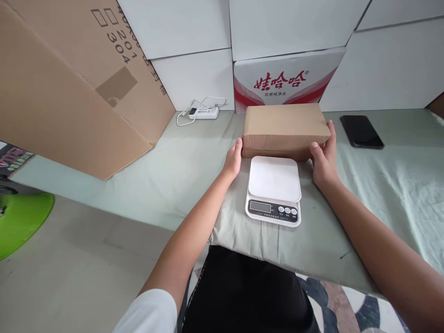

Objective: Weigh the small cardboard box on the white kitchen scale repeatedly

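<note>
A flat brown cardboard parcel (285, 126) lies on the pale green cloth-covered table (166, 171), just behind a white digital kitchen scale (274, 189). My left hand (233, 159) presses against the parcel's left end. My right hand (323, 157) grips its right front corner, thumb on the front face. The parcel rests on the table, not on the scale, whose platform is bare and whose display is blank.
A black phone (361, 131) lies at the right of the parcel. A white power strip (204, 112) with cable sits at the back left. A large tilted cardboard box (76, 78) leans at the left. White boxes and a red-printed carton (287, 83) line the back.
</note>
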`<state>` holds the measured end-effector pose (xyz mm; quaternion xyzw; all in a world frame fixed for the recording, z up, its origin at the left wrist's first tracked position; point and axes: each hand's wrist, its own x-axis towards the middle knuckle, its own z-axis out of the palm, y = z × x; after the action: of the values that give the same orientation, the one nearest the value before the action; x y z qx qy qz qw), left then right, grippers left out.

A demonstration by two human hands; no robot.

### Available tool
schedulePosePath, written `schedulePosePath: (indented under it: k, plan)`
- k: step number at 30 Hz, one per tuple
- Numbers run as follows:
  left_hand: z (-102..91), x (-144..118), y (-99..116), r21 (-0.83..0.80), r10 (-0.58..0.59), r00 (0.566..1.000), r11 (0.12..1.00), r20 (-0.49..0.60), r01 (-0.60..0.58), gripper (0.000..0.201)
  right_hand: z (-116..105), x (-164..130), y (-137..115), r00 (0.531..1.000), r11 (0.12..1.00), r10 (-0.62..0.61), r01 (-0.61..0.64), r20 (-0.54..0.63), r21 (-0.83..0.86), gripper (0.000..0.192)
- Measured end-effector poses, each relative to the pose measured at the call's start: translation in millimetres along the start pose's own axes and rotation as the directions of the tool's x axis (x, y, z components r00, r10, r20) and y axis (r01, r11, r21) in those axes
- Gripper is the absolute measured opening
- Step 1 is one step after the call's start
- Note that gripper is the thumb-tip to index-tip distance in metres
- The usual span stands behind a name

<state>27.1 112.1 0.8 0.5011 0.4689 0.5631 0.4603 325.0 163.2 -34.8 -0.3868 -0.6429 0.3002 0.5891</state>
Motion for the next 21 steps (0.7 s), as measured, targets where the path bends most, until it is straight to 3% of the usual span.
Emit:
schedulePosePath:
  k: [3, 6, 12, 17, 18, 21]
  plan:
    - [-0.3, -2.0, 1.5, 0.001, 0.015, 1.000, 1.000, 0.024, -0.015, 0.082, 2.2, 0.2, -10.3, 0.998, 0.997, 0.065, -0.064, -0.008, 0.045, 0.121]
    - [-0.2, -3.4, 2.7, -0.003, 0.029, 0.999, 1.000, 0.034, -0.029, 0.083, 3.5, 0.2, -15.3, 0.999, 0.999, 0.050, -0.050, -0.015, 0.013, 0.123]
    - [0.5, -12.3, 18.2, 0.035, 0.143, 0.990, 0.989, -0.012, -0.143, 0.089, -2.7, 10.3, -22.1, 0.982, 0.984, -0.175, 0.174, -0.066, -0.030, 0.131]
    - [-12.9, -61.3, 48.3, -0.007, 0.278, 0.961, 0.961, -0.006, -0.278, 0.080, -20.0, -1.4, -72.2, 0.878, 0.874, -0.477, 0.479, 0.035, -0.087, 0.109]
    - [-17.3, -74.9, 52.0, -0.021, 0.296, 0.955, 0.955, -0.001, -0.296, 0.078, -22.5, -10.7, -85.3, 0.878, 0.874, -0.476, 0.478, 0.049, -0.083, 0.111]
    - [-29.1, -112.5, 54.1, -0.023, 0.286, 0.958, 0.958, 0.021, -0.285, 0.076, -24.8, -47.8, -113.6, 0.942, 0.935, -0.333, 0.337, 0.048, -0.109, 0.108]
